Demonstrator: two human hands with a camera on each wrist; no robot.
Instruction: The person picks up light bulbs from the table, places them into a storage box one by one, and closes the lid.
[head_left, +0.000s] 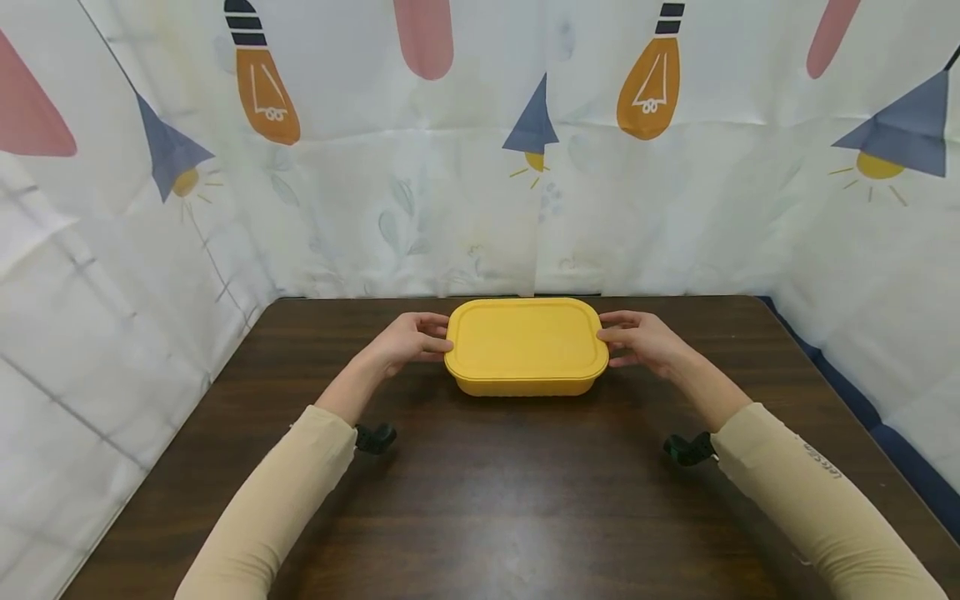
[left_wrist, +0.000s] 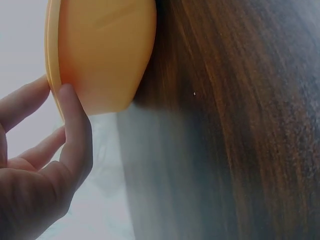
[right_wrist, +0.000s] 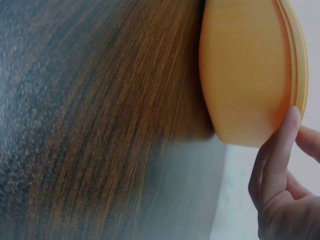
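Note:
A yellow lidded food container [head_left: 527,340], oblong with rounded corners, sits toward the far edge of the table with its lid on. At its left end my left hand [head_left: 412,340] pinches the rim, thumb and fingers on either side of the lid's edge. My right hand [head_left: 643,340] pinches the opposite end in the same way. The left wrist view shows the container's smooth side wall [left_wrist: 107,55] above the fingers [left_wrist: 77,135]. In the right wrist view a fingertip presses under the rim [right_wrist: 295,75]. The lid hides what is inside.
The dark wood-grain table [head_left: 510,492] spreads out in front of the container. A white printed curtain [head_left: 330,208] hangs behind it and along both sides. Dark blue fabric [head_left: 847,387] runs beside the right edge. Each wrist carries a small dark strap device [head_left: 375,438].

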